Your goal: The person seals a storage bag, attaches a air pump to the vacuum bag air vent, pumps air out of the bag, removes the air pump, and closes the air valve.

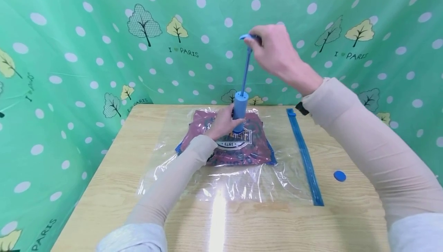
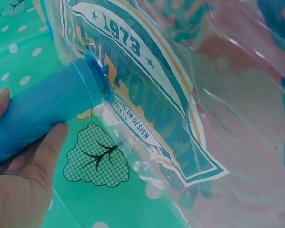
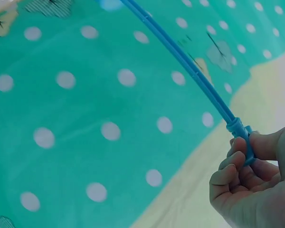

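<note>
A blue hand pump (image 1: 240, 108) stands nearly upright on a clear plastic storage bag (image 1: 242, 183), its base at the bag's valve. Folded dark red clothing with a printed 1973 badge (image 1: 231, 144) lies inside the bag. My left hand (image 1: 224, 123) is wrapped around the pump barrel (image 2: 42, 109) low down. High above, my right hand (image 1: 273, 48) grips the pump's T-shaped handle (image 3: 244, 142), with the rod (image 1: 246, 71) drawn far out of the barrel. In the right wrist view the fingers curl round that handle.
The bag's blue zip strip (image 1: 304, 156) runs along its right side. A round blue cap (image 1: 340, 176) lies on the wooden table (image 1: 346, 221) to the right. Behind and at the left hangs a green dotted curtain (image 1: 104, 48).
</note>
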Action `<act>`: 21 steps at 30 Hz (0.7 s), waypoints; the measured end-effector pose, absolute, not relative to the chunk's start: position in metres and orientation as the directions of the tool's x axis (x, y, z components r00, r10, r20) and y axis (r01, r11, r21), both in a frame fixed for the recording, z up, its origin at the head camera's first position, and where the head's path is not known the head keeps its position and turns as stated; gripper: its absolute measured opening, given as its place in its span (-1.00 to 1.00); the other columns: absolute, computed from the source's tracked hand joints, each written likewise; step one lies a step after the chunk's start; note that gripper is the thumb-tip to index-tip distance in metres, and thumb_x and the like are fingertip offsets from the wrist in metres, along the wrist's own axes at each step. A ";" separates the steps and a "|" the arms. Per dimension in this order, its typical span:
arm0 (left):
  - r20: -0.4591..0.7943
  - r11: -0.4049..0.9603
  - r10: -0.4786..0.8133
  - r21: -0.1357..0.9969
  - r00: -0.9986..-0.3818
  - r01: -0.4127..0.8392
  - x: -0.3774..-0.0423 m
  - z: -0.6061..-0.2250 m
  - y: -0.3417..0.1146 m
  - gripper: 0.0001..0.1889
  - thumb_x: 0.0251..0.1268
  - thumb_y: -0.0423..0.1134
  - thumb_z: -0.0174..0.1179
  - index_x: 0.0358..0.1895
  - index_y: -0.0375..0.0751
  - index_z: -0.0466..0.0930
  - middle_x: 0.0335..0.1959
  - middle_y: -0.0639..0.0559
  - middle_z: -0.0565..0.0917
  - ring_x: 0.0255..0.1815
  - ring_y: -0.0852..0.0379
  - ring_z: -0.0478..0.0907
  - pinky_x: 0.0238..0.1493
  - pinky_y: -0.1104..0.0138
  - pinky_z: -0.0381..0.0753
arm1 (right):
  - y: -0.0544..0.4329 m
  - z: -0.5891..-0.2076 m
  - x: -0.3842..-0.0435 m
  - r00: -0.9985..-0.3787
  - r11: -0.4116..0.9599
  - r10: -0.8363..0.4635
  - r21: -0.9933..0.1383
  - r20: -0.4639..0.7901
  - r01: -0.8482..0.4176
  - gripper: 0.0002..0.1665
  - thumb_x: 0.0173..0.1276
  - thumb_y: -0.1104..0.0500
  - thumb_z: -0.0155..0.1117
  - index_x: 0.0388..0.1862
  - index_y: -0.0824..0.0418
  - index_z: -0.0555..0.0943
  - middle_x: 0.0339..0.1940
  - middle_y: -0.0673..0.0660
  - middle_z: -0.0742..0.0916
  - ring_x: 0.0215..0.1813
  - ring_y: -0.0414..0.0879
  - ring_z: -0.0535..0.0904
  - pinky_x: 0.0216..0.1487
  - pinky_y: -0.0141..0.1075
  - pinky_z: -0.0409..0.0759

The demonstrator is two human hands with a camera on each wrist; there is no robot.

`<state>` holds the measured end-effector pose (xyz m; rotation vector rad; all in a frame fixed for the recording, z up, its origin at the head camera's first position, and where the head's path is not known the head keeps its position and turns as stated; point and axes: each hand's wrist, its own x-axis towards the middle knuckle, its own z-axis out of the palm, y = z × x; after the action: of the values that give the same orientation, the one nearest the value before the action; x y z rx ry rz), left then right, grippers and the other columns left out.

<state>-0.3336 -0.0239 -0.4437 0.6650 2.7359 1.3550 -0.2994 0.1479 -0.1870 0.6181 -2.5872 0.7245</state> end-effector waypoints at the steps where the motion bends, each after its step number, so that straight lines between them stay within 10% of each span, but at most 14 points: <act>1: 0.168 0.532 0.383 0.763 -0.908 0.366 -0.333 -0.443 -0.024 -0.42 0.43 -0.20 0.42 0.40 -0.30 0.44 0.22 -0.28 0.68 0.16 -0.18 0.70 0.18 0.04 0.68 | 0.148 -0.184 -0.299 -0.824 0.772 -0.299 -0.386 0.481 -0.505 -0.60 0.72 0.07 0.06 0.14 0.32 0.72 -0.29 0.16 0.70 -0.46 -0.01 0.39 -0.42 -0.28 0.35; 21: 0.171 0.559 0.400 0.733 -0.900 0.388 -0.337 -0.444 -0.027 -0.42 0.41 -0.18 0.44 0.38 -0.30 0.47 0.17 -0.25 0.70 0.13 -0.14 0.71 0.18 0.10 0.68 | 0.139 -0.301 -0.312 -0.851 0.755 -0.413 -0.401 0.324 -0.519 -0.77 0.67 0.18 0.18 -0.15 0.34 0.65 -0.45 0.18 0.65 -0.52 0.01 0.49 -0.44 -0.19 0.41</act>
<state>-0.3371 -0.0273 -0.4435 0.6974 2.7606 1.2910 -0.3123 0.1390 -0.3013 0.7365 -2.7374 0.7197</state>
